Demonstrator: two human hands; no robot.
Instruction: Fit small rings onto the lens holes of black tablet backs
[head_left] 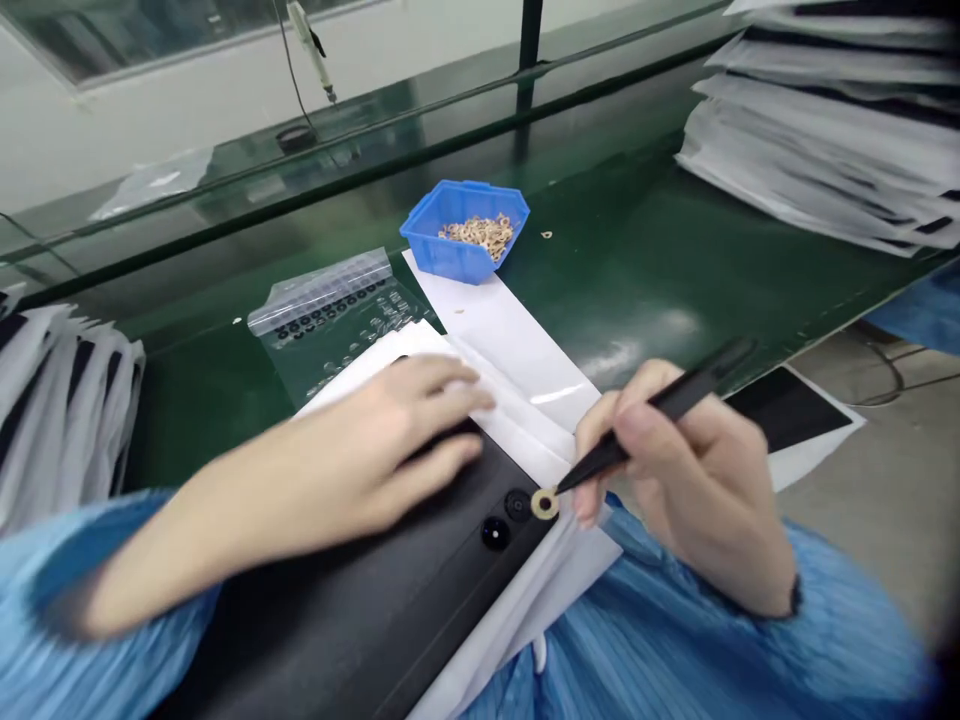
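The green bench point(622, 240) forms the work surface. On its far right lies a stack of dark sheets with white wrapping point(817, 150); a similar wrapped stack point(67, 420) stands at left. Both sit to the sides, presumably to leave the middle free.

The black panel point(337, 610) lies flat in front of the person on white sheets point(517, 430), which probably guard its surface. Its corner with two round black recesses point(496, 533) points toward the right hand, likely for easy access.

The left hand point(405, 430) rests palm down over the panel, fingers extended and slightly spread, apparently to steady it. The right hand point(690, 460) pinches a black pointed tool point(667, 405) between thumb and fingers, pen-fashion, presumably for fine control.

Beyond the panel, a clear plastic film point(337, 310) carries rows of small dark rings. Beside it, the blue bin point(450, 262) holds loose tan pieces, seemingly positioned within reach.

The tan ring point(536, 506) is at the panel's corner, beside the recesses, at the tool's tip. Whether the tip grips or merely touches it cannot be told.
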